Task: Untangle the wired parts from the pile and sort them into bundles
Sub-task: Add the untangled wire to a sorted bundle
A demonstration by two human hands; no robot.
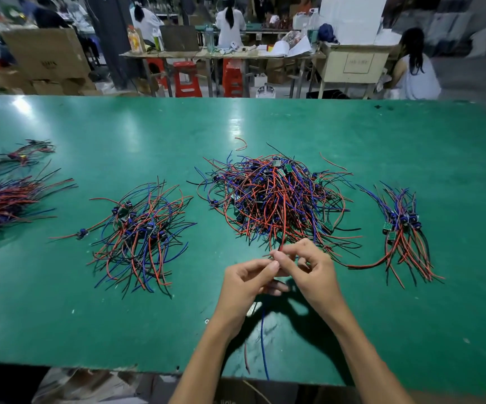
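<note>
On the green table [119, 330], at the far left edge, lie two bundles: a small one [17, 156] farther back and a thicker one [6, 202] nearer, its red, blue and black wires running mostly one way. To their right sits a looser bundle [140, 231] with wires fanning out around small blue parts. The left hand [247, 284] is raised near the table's front, thumb and forefinger pinching a wired part [276, 252]; a blue wire [263, 345] hangs below it over the table edge. The right hand [308, 269] meets it fingertip to fingertip, fingers curled, pinching the same part. Just behind both hands rises the main pile [276, 196], a dense tangle with small green boards in it. Farthest right lies another bundle [402, 231], wires trailing toward the front.
</note>
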